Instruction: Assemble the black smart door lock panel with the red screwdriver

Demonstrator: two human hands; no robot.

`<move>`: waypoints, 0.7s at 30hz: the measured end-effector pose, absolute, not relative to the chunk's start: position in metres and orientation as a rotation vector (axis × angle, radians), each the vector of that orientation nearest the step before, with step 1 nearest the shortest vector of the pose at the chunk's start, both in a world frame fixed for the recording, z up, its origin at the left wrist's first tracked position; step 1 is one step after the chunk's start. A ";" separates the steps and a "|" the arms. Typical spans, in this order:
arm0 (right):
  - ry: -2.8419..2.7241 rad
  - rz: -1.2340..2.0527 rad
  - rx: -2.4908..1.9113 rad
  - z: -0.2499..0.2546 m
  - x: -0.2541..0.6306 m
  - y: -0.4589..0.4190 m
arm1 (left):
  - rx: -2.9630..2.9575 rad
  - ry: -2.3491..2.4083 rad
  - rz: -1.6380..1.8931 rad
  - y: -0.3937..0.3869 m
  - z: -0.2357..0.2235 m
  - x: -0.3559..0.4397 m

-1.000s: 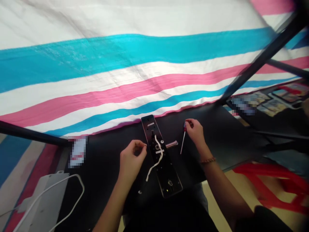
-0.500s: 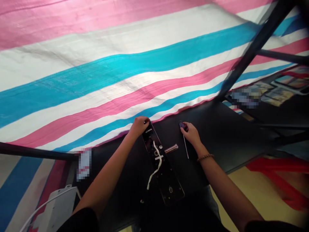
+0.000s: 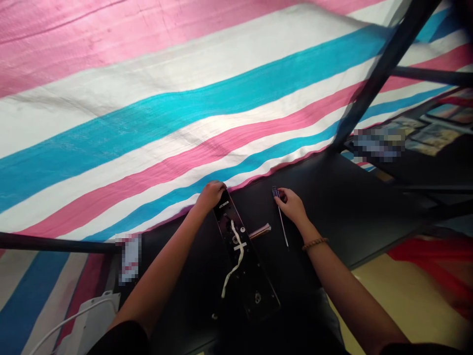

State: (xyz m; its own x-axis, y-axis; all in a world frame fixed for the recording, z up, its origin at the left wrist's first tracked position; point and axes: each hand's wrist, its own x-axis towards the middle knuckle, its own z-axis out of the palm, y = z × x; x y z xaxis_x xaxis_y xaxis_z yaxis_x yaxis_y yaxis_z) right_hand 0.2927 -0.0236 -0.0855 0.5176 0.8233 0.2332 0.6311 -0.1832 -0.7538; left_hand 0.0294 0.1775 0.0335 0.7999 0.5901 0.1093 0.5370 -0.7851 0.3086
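Left hand (image 3: 210,195) curled over top end of lock plate (image 3: 256,278), fingers pressed together, apparently pinning it on black table (image 3: 314,217). Right hand (image 3: 291,206) pinches screwdriver (image 3: 281,222) near its handle, shaft angled down. White cable (image 3: 236,251) lies on plate; lever handle (image 3: 260,231) just beside. Striped tarp (image 3: 185,123) beyond.

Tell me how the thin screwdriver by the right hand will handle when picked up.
The screwdriver looks stiff and fairly light, judging by its slim, straight metal shaft. Its shaft seems round, so it could well roll on the flat black tabletop if nudged. The right hand sits at its handle, so lifting should be easy.
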 end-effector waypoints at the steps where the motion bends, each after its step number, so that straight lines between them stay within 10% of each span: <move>1: -1.192 0.289 -1.901 -0.085 0.293 -0.024 | 2.729 0.863 0.285 0.178 0.033 0.029; 21: -1.171 0.329 -1.883 -0.083 0.293 -0.023 | 2.743 0.785 -0.045 0.189 0.061 0.038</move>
